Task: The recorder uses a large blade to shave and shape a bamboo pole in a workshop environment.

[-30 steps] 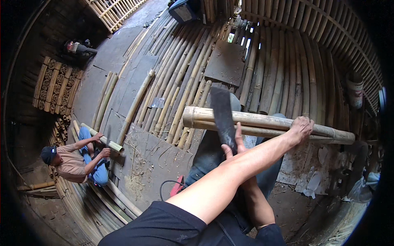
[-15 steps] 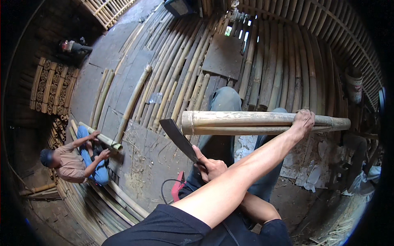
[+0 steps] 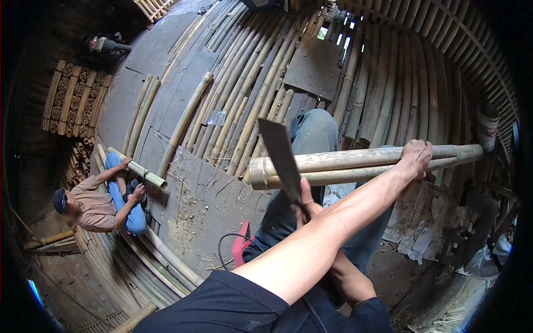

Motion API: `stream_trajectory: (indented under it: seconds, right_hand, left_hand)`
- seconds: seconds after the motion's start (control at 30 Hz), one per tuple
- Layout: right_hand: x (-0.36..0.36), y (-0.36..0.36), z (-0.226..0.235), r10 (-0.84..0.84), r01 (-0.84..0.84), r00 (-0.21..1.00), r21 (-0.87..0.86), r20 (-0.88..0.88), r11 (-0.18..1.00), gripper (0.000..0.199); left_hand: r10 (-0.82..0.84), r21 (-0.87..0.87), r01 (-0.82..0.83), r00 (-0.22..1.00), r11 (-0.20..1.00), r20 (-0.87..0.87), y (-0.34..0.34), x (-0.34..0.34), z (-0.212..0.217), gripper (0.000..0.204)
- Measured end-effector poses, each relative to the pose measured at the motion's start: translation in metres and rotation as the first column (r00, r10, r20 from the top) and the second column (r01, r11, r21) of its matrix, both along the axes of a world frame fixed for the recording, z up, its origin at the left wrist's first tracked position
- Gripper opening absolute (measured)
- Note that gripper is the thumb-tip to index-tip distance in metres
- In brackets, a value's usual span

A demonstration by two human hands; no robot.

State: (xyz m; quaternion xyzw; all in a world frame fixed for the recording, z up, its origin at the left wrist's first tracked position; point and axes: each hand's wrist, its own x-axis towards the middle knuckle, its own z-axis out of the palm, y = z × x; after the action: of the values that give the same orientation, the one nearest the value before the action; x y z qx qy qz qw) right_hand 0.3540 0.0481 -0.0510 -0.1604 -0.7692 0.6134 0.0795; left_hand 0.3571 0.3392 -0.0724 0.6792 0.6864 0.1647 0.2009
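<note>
Your left hand (image 3: 415,158) wraps its fingers over the long, stiff, heavy-looking bamboo pole (image 3: 355,165) lying across your knees, while your right hand (image 3: 308,204) clenches the cleaver's (image 3: 282,158) handle near its cut end

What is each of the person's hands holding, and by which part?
The left hand grips the bamboo pole from above, toward its right end. The right hand holds the cleaver by its handle, blade raised beside the pole's cut end.

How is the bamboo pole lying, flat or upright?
Flat: the bamboo pole lies crosswise over the knees, left hand gripping it near its far end.
</note>
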Motion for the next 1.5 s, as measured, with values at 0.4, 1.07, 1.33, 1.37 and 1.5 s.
stream_trajectory:
  seconds: [0.4,1.07,1.33,1.37,1.5]
  right_hand:
    - [-0.012,0.011,0.021,-0.229,0.24,0.971,0.302,-0.07,0.923,0.086]
    - [0.003,0.003,0.02,-0.257,0.252,0.942,0.05,0.216,0.966,0.076]
    - [0.001,-0.028,0.012,0.039,-0.038,0.994,0.009,-0.101,0.999,0.088]
    - [0.002,-0.029,0.01,0.034,-0.033,0.998,0.026,-0.056,0.999,0.088]
    - [0.0,-0.004,0.012,-0.117,0.112,0.986,0.053,0.117,0.992,0.078]
  left_hand:
    - [0.041,0.013,-0.042,0.998,0.999,0.045,-0.014,-0.014,0.014,0.079]
    - [0.059,-0.001,-0.059,0.992,0.998,0.113,-0.022,-0.015,0.022,0.08]
    - [0.026,0.002,-0.027,0.997,1.0,0.071,-0.02,-0.014,0.02,0.081]
    - [0.034,0.007,-0.035,0.998,0.999,0.056,-0.02,-0.01,0.019,0.08]
    - [0.056,0.017,-0.056,0.998,0.998,0.017,-0.016,0.0,0.008,0.089]
